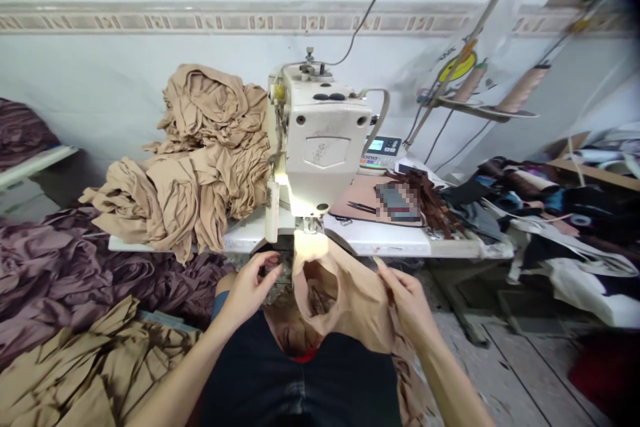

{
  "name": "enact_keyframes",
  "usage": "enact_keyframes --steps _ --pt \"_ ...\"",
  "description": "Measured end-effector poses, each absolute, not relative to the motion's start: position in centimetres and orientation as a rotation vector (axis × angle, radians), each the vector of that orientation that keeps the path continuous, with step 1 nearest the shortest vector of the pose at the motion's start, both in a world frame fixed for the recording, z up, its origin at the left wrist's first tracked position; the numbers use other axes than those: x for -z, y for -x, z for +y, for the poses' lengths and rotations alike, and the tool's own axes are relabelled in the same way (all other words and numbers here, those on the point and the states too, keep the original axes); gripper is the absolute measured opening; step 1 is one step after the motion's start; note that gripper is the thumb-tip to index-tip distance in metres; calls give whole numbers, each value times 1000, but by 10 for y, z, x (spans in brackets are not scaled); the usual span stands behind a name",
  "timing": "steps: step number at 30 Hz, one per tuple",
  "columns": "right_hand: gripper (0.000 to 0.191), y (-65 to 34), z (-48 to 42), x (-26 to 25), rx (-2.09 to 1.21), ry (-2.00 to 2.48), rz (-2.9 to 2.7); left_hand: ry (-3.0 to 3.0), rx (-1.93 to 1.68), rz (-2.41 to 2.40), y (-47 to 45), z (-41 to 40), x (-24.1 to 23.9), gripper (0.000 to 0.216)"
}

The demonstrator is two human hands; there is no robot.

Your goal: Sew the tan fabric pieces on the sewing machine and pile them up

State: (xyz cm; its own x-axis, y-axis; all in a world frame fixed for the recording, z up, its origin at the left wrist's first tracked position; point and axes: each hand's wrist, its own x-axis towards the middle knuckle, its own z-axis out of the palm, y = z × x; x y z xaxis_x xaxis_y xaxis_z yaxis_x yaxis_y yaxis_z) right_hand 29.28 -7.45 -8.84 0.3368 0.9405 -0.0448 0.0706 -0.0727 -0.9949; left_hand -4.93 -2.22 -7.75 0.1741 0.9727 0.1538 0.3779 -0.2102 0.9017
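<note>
A tan fabric garment (363, 293) hangs from under the needle area of the white sewing machine (325, 127), over the front of the table. A round opening in it faces up, and its lower part drapes towards my lap. At the garment's right edge my right hand (407, 297) grips the cloth between thumb and fingers. My left hand (255, 283) is left of the garment, apart from it. Its fingers are curved with a gap to the thumb, and nothing shows in them. The machine's lamp lights the cloth below the needle.
Tan garments (200, 153) are heaped on the left of the table (400, 240). Purple cloth (100, 273) and more tan pieces (90, 367) lie lower left. Right of the machine are tweezers (363, 207), a control panel (383, 147) and brown strips (430, 197). Thread cones (525, 88) stand behind.
</note>
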Motion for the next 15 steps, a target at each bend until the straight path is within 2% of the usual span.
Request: enact_keyframes --steps 4,10,15 --pt "68 -290 -65 87 -1054 1475 -1195 -1720 -905 1268 58 -39 75 25" --pt "65 -247 -67 73 -1233 1365 -1355 -1587 -985 1277 69 -40 59 26" --pt "45 -244 -80 93 -1346 1357 -1546 -1589 -1181 1363 107 -21 33 26"
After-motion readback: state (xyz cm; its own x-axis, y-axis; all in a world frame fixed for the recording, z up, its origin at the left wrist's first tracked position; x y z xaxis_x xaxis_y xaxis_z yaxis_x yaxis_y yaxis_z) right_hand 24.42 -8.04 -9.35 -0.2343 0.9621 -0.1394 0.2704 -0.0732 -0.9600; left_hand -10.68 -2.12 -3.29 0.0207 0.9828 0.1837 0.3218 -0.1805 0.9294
